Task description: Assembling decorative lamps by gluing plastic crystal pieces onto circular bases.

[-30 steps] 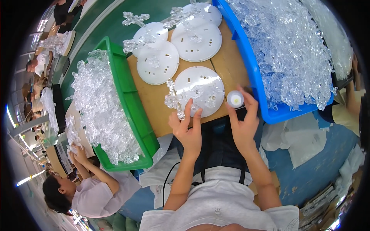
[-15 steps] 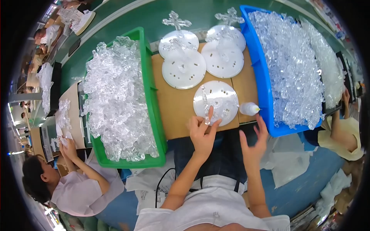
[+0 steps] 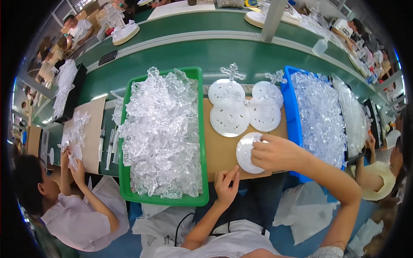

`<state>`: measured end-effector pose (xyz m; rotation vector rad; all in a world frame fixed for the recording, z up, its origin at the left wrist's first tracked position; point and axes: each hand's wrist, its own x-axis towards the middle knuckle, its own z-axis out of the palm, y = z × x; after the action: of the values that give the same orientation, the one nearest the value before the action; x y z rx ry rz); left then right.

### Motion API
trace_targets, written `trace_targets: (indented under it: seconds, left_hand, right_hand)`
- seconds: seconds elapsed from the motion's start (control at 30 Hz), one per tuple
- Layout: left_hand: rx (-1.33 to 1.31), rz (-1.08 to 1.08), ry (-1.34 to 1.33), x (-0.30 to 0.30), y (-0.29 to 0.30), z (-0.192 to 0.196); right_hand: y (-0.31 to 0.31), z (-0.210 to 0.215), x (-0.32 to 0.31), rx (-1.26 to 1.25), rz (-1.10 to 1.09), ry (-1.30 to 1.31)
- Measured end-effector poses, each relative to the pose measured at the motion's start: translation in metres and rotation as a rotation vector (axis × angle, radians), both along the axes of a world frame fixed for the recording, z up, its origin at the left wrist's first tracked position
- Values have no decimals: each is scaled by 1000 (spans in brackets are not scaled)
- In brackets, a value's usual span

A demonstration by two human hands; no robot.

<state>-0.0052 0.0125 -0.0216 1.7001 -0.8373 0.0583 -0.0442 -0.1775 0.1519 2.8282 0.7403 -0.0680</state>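
Observation:
A white round disc (image 3: 244, 155) with small holes lies near the front edge of a brown cardboard sheet (image 3: 221, 157). My right hand (image 3: 273, 153) reaches over its right side, fingers closed and pressed down; whatever they hold is hidden. At the cardboard's front edge my left hand (image 3: 225, 188) is empty, index finger stretched out and thumb apart, just off the disc. Farther back lie several more white discs (image 3: 229, 122). A clear plastic cross-shaped piece (image 3: 232, 72) stands up at the back of them, with another clear cross (image 3: 276, 77) to its right.
Left of the cardboard stands a green bin (image 3: 205, 150) heaped with clear plastic pieces. A blue bin (image 3: 292, 112) of similar pieces borders the right side. At far left a co-worker (image 3: 81, 210) handles white parts beside syringes (image 3: 110, 148). A dark phone (image 3: 107, 57) lies farther back.
My right hand has moved left from beside the white bottle onto the disc. The bottle no longer shows. My left hand has drawn back off the disc. The view has shifted.

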Motion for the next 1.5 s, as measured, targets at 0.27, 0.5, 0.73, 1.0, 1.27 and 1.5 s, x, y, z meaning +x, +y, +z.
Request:
trace_targets:
  seconds: [0.27,0.5,0.73,1.0,1.27,1.5]
  left_hand:
    - [318,-105,-95,41,-18,10]
    - [571,-90,-218,59,-48,3]
    - [549,-85,-225,51,-34,9]
    - [508,-97,-232,30,0,6]
    - [483,-147,-241,0,24,11]
    - [89,-367,210,-4,35,34]
  right_hand:
    - [-108,131,48,275,-315,-375]
    - [-280,59,171,264,-706,-265]
    - [-302,-29,210,164,-787,-261]
    - [-63,29,234,716,-502,-23]
    - [-12,-11,229,516,-455,99]
    - [1,22,116,921,-358,-178]
